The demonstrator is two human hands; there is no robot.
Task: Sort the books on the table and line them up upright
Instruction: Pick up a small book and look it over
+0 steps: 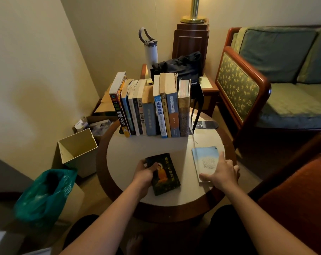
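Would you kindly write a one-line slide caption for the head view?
Sorting: left hand grips a dark book, right hand rests on a pale blue book, before upright books.

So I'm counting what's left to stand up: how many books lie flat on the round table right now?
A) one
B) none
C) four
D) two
D: two lie flat, the dark book that the left hand grips at its edge and the pale blue book under the right hand; the others stand in the upright row.
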